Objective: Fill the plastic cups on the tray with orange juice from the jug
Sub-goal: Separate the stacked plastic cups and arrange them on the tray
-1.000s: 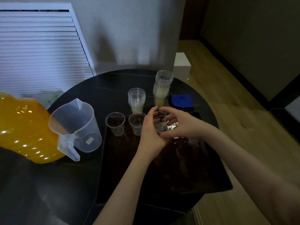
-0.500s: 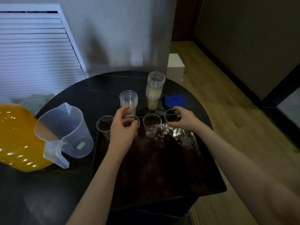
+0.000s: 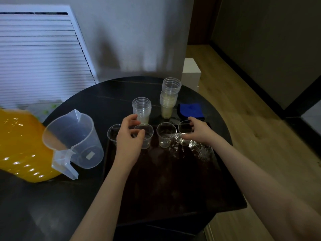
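Note:
Several clear, empty plastic cups stand in a row along the far edge of the dark tray: a leftmost cup, a second cup, a third cup and a rightmost cup. My left hand hovers at the second cup's near-left side, its fingers loosely curled and its thumb by the rim. My right hand holds the rightmost cup between forefinger and thumb. The clear jug stands empty on the table, left of the tray.
A large orange juice container lies at the far left of the round black table. Two stacks of cups and a blue cloth sit behind the tray. A white box stands on the floor beyond.
My hands, together on one cup a second ago, have parted. The right hand carried a cup to the right end of the row. The left hand moved to the second cup.

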